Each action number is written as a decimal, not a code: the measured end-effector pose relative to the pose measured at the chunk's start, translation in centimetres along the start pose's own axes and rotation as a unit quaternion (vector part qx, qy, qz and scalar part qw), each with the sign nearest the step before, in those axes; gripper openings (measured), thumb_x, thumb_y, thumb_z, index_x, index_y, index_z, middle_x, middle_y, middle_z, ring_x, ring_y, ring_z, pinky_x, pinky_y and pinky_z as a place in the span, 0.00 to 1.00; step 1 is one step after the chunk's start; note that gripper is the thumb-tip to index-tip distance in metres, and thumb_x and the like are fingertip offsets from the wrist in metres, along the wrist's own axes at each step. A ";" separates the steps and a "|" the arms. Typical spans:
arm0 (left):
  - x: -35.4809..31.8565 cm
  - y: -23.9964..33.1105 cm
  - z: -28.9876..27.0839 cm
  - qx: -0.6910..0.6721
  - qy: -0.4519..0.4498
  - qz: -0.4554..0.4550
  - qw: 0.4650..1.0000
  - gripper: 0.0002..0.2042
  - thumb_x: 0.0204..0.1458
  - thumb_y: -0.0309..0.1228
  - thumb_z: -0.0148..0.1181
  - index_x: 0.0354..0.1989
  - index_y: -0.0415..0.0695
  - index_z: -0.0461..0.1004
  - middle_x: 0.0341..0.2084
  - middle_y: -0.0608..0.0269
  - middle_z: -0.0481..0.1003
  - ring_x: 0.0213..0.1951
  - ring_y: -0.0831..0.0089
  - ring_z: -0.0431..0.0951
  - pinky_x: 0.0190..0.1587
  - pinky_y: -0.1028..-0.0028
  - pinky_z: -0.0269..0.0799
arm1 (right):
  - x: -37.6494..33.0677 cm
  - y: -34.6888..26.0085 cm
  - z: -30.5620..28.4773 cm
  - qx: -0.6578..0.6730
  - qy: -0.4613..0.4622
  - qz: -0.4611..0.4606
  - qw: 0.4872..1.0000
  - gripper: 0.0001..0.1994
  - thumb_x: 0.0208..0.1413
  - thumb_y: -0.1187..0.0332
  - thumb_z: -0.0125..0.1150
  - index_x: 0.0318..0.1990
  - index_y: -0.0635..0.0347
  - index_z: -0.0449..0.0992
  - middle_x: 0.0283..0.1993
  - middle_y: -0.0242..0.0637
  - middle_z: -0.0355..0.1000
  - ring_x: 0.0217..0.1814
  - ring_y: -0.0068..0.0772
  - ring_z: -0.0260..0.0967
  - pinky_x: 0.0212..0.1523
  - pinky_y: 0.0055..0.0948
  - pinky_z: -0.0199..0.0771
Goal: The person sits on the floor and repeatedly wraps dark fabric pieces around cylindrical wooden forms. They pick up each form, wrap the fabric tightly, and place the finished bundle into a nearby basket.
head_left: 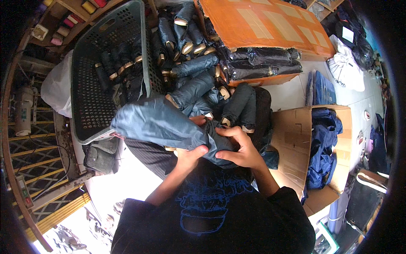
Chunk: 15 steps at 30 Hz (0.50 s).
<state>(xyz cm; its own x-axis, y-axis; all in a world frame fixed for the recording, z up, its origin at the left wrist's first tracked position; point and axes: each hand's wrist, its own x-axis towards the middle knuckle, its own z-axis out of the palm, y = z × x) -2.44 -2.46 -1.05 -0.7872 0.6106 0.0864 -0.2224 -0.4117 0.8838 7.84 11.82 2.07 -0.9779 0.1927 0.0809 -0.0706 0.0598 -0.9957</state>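
the right hand [242,148] grasps the gathered, darker end of a blue-grey fabric bundle [156,120] between thumb and fingers, while the left hand [189,156] clasps the same bundle from below, its thumb pressed on the near side. to handle it well, the left hand should probably hold firm and steady, and the right ease the loose cloth in small, even tucks rather than hard pulls. the bundle's gathered end lies between the two hands; its long body runs out to the left of them, the rounded far end overlapping the edge of a grey plastic basket [146,59] in view. just beyond the hands sits a pile of similar rolls [192,91]; farther off stand an orange box [270,25] and, to the right, an open cardboard box [292,148] holding blue cloth [323,148].
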 end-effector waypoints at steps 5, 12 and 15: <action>-0.9 0.1 1.5 -0.121 0.000 -0.112 0.986 0.35 0.41 0.45 0.68 0.52 0.34 0.63 0.53 0.45 0.66 0.56 0.59 0.66 0.58 0.63 0.59 | 0.4 0.9 0.7 0.034 0.037 -0.039 0.998 0.25 0.44 0.70 0.71 0.49 0.65 0.66 0.49 0.44 0.70 0.53 0.36 0.68 0.54 0.33 0.64; 0.9 1.4 0.6 -0.055 -0.129 -0.164 0.976 0.29 0.43 0.43 0.62 0.50 0.34 0.66 0.54 0.44 0.65 0.58 0.56 0.64 0.60 0.60 0.57 | 0.5 0.1 1.1 -0.067 0.024 -0.070 0.995 0.22 0.45 0.73 0.70 0.46 0.64 0.68 0.46 0.45 0.72 0.52 0.36 0.69 0.55 0.31 0.62; 2.0 1.4 -0.2 -0.071 -0.148 -0.152 0.975 0.29 0.40 0.39 0.65 0.50 0.34 0.66 0.54 0.46 0.65 0.58 0.57 0.64 0.60 0.60 0.57 | 0.5 0.3 2.5 -0.077 0.092 -0.070 0.990 0.19 0.46 0.69 0.68 0.45 0.65 0.71 0.46 0.48 0.73 0.48 0.42 0.73 0.49 0.33 0.70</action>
<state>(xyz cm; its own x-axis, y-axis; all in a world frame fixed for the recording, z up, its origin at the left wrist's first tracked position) -4.39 -1.97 0.28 -0.4764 0.8790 -0.0218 -0.5128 -0.2576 0.8189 6.89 9.50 1.70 -0.9070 0.3463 0.2396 -0.1588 0.2455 -0.9563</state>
